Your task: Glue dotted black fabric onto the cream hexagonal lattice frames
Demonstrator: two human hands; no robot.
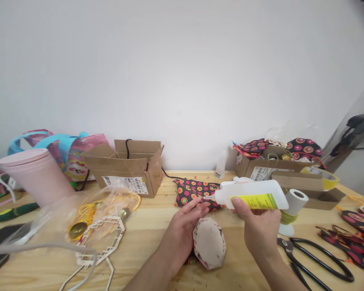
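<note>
My right hand point(259, 226) grips a white squeeze glue bottle point(251, 195) with a yellow-green label. The bottle lies nearly level, its thin nozzle aimed left at the fingertips of my left hand point(185, 226). My left hand is open, fingers stretched out, along the left edge of an octagonal pale piece point(210, 242) with patterned cloth folded around its rim. Whether the hidden thumb touches that piece I cannot tell. Behind the fingers lies a dark patterned cloth pouch point(197, 192) with bright round motifs.
Black-handled scissors point(315, 254) and patterned cloth pieces point(352, 238) lie at right, near a white roll point(296, 201) and cardboard boxes. On the left are an open carton point(130, 165), a pink cup point(38, 176), a white lattice frame point(104, 240) and a pale cable point(48, 247). A small bottle point(221, 165) stands by the wall.
</note>
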